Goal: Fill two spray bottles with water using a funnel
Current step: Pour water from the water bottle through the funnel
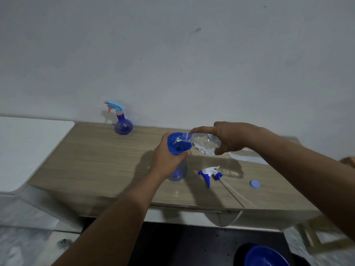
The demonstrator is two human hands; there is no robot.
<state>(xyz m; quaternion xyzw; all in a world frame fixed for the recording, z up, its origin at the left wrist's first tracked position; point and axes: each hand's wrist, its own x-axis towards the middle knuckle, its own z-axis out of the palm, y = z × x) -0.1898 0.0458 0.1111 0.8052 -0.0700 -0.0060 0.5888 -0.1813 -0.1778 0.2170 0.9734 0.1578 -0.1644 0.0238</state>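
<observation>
Currently one spray bottle (124,126), its trigger head on, is standing far left by the wall. Nearer, my left hand (168,157) is curling round the funnel (179,144) sitting in the open spray bottle (178,173). The tilted water bottle (204,144) is pouring at the funnel's rim, my right hand (237,137) gripping it. I am risking a spill onto the table (96,156) if I am tipping too steeply or letting the funnel lean.
</observation>
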